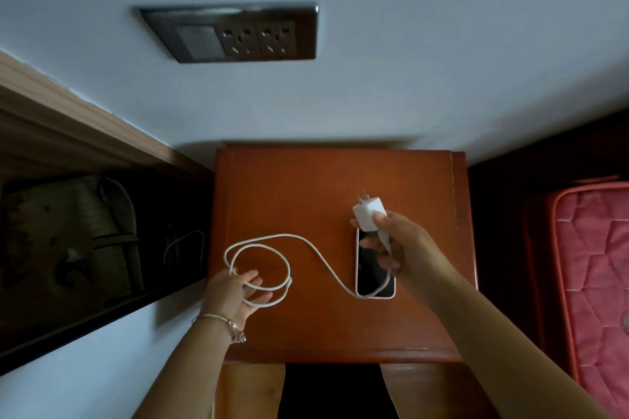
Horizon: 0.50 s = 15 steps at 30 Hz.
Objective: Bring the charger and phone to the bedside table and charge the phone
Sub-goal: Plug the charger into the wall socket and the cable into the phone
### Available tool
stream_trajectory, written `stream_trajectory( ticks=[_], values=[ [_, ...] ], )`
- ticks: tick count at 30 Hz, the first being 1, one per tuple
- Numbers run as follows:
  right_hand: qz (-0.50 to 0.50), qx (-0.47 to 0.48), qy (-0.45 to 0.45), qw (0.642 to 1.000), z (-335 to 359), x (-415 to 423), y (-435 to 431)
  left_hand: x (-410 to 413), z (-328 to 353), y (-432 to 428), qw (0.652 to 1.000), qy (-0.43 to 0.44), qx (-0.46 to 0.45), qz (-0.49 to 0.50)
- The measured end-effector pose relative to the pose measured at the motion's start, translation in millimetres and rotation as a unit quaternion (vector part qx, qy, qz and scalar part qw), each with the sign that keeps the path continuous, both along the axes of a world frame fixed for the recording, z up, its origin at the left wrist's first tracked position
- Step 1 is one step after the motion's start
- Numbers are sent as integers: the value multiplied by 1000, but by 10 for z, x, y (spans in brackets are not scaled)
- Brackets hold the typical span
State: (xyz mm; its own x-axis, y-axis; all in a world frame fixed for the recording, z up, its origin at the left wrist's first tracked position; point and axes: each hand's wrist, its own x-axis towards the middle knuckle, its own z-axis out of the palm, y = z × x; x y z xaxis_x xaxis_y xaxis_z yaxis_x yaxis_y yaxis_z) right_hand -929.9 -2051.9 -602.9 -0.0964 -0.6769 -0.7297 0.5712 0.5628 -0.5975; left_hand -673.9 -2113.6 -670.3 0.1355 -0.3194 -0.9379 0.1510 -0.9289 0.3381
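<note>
The reddish wooden bedside table stands against the wall. A phone lies on it screen up, dark, near the right side. My right hand grips the white charger plug just above the phone's top end, prongs pointing toward the wall. The white cable runs from the plug past the phone's near end and coils to the left. My left hand holds the cable coils at the table's left edge.
A dark wall socket panel with a switch and two outlets sits on the pale wall above the table. A dark wooden shelf unit is on the left. A red quilted mattress lies on the right.
</note>
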Motion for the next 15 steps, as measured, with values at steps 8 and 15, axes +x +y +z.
stream_trajectory(
  ticks=[8, 15],
  values=[
    [-2, -41, -28, 999, 464, 139, -572, 148, 343, -183, 999, 9, -35, 15],
    [76, -47, 44, 995, 743, 317, -978, 245, 637, -255, 981, 156, -119, 8]
  ],
)
